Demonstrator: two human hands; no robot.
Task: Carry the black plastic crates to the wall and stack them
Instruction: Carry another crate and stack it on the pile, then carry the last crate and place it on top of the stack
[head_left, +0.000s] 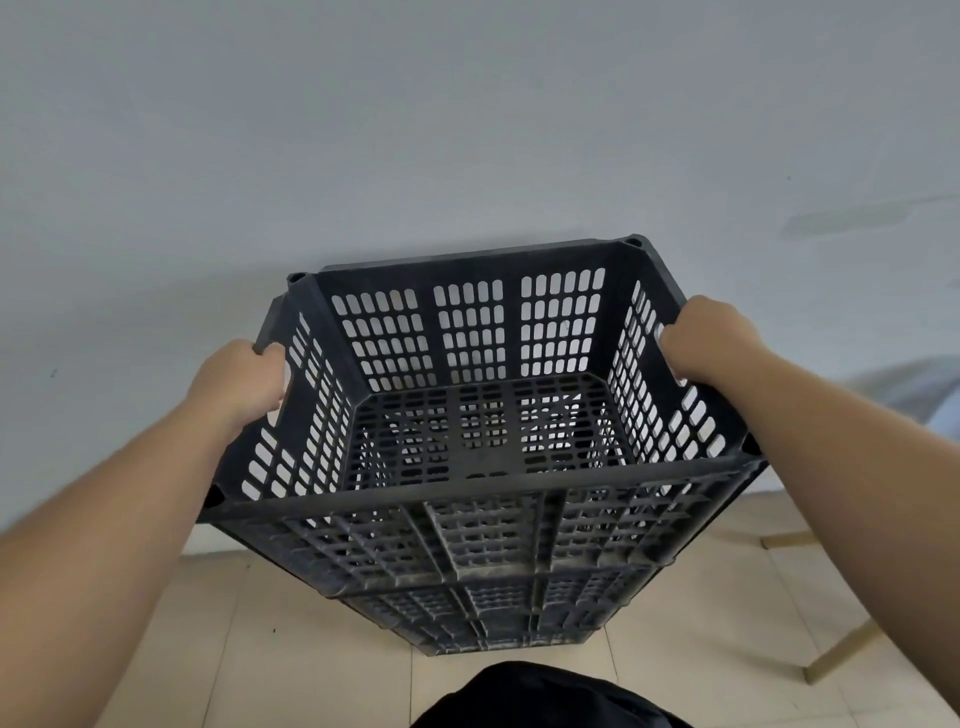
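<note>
A black plastic crate (470, 332) with slotted walls and an open top fills the middle of the view, close to the grey wall (467, 130). My left hand (241, 382) grips the handle slot in its left wall. My right hand (709, 338) grips the handle slot in its right wall. The crate is empty. Below its near wall more black lattice (493, 608) shows, lower crates it sits on or just above; I cannot tell if they touch.
Beige floor tiles (291, 649) lie below. At the right stand gold-coloured metal legs (836, 654) of some furniture, with a pale blue shape (914, 389) above them. My dark clothing (545, 696) shows at the bottom edge.
</note>
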